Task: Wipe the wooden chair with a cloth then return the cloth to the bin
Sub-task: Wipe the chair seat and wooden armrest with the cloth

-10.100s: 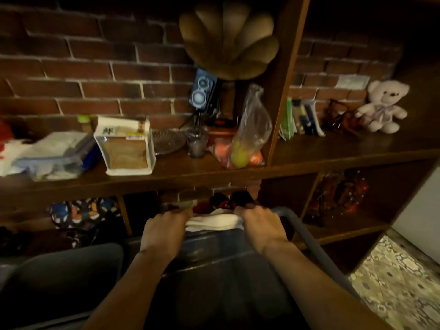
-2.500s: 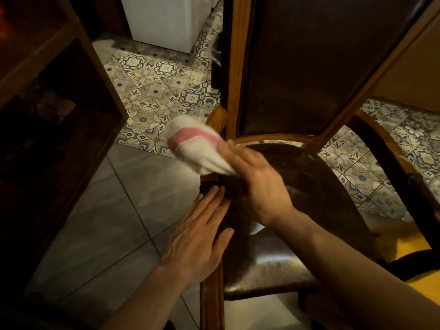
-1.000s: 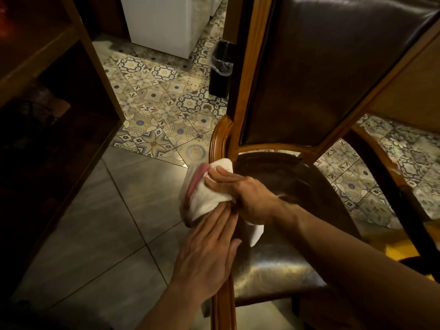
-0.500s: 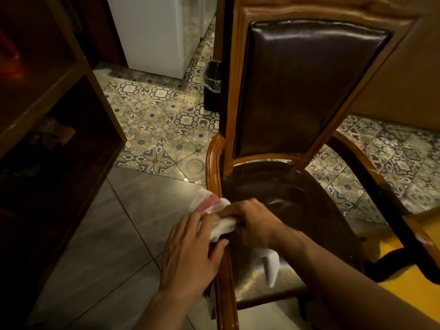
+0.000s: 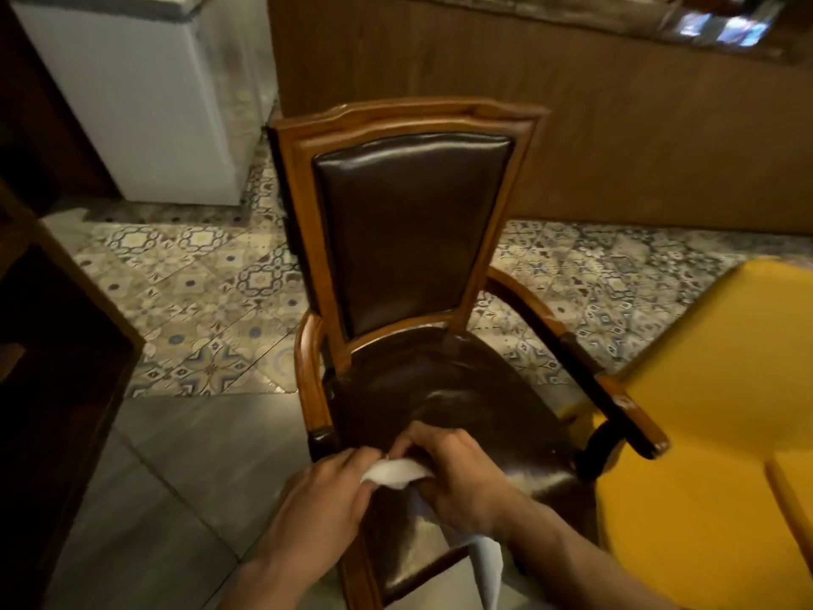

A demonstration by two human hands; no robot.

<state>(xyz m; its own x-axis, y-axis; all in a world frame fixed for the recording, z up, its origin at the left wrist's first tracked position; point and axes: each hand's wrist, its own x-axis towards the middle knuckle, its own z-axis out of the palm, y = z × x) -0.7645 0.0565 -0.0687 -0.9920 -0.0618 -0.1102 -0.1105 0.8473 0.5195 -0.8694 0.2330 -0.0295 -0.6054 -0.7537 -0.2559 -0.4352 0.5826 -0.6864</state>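
The wooden chair [image 5: 308, 354] has a carved frame, curved armrests and dark brown leather on its back and seat; it faces me in the middle of the view. A white cloth [image 5: 393, 472] is bunched between both hands over the seat's front left part, with one tail hanging down [image 5: 488, 565] past the seat's front edge. My left hand [image 5: 321, 499] grips the cloth's left end. My right hand [image 5: 457, 473] is closed over its right end. The bin is out of view.
A yellow cushioned seat [image 5: 704, 433] stands close against the chair's right armrest. A dark wooden shelf unit [image 5: 53, 367] fills the left edge. A white appliance [image 5: 145, 94] and a wooden counter front [image 5: 616, 125] stand behind the chair. Tiled floor lies to the left.
My view has pulled back and up, so the whole chair back shows. Both hands slid with the cloth from the left armrest area toward the seat's front, and the left hand now grips the cloth.
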